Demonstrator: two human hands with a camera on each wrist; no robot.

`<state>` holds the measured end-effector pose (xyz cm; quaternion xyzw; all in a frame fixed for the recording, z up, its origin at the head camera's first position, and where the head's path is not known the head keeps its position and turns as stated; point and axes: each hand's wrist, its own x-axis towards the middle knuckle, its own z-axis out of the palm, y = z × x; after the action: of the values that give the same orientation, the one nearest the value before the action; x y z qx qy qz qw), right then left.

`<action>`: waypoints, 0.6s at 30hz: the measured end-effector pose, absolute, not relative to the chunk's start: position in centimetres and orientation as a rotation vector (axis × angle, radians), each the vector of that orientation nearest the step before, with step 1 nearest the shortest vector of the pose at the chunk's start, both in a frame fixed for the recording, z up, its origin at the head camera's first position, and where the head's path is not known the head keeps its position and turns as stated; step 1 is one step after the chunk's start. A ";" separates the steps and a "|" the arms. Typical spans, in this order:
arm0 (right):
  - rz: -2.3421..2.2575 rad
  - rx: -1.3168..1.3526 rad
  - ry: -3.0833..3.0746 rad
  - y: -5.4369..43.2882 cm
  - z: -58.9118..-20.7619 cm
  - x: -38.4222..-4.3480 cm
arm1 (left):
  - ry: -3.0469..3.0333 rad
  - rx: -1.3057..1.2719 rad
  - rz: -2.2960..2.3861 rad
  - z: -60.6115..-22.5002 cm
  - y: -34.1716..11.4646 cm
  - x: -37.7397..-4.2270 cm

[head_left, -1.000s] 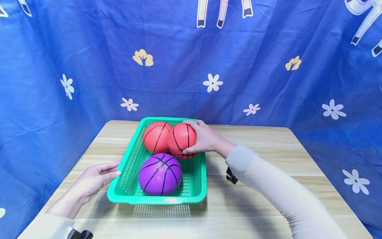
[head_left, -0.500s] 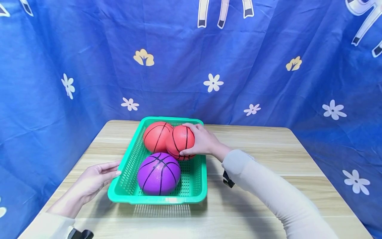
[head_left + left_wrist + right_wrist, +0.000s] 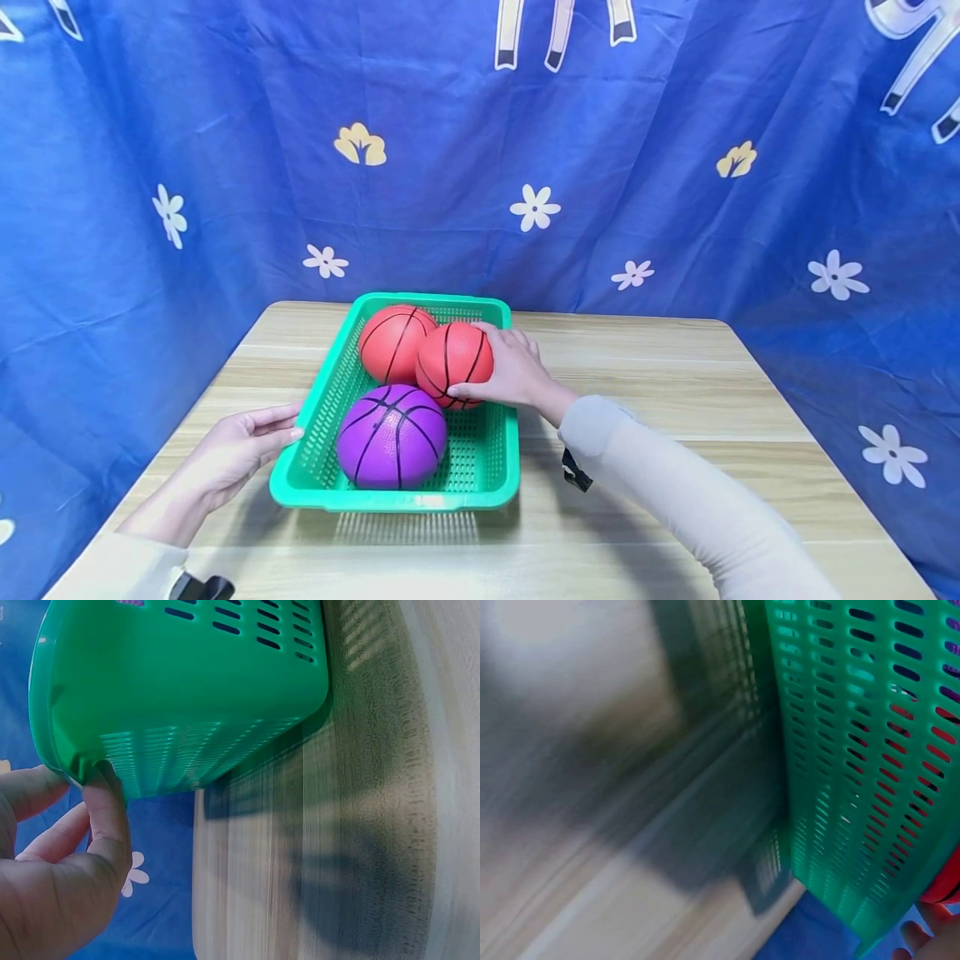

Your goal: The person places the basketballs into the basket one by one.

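Note:
A green plastic basket (image 3: 330, 500) holds three toy basketballs. The purple basketball (image 3: 392, 437) lies near its front end, and one red basketball (image 3: 392, 342) sits at the back left. My right hand (image 3: 517, 371) grips the other red basketball (image 3: 453, 362), thumb toward the front and fingers over its far side. That ball leans against the other red one and is right behind the purple one. My left hand (image 3: 240, 454) pinches the basket's left rim between thumb and fingers, as the left wrist view shows. In the right wrist view my right hand (image 3: 934, 937) is mostly cut off at the corner.
The basket stands on a light wood-grain table (image 3: 637, 517), left of its middle. A blue curtain (image 3: 442, 217) with flowers hangs behind the table and along both sides.
My right hand has moved slightly toward me and left, carrying the red basketball lower in the basket. The purple basketball has shifted a little left. My left hand stays on the rim.

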<state>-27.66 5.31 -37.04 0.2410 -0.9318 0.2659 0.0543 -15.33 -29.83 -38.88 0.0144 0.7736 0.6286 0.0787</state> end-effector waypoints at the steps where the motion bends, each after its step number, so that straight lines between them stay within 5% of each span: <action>1: 0.810 0.728 -2.830 5.3 -37.1 -27.6 | 2.318 0.042 1.878 -38.9 -29.8 -15.3; 18: 0.968 0.797 -2.835 8.3 -34.2 -28.3 | 2.664 0.165 1.260 -34.9 -29.0 -16.3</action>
<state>-28.34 8.29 -34.16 0.2570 -0.9144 0.3122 0.0208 -16.32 -28.98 -34.92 0.0555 0.8986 0.4249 0.0947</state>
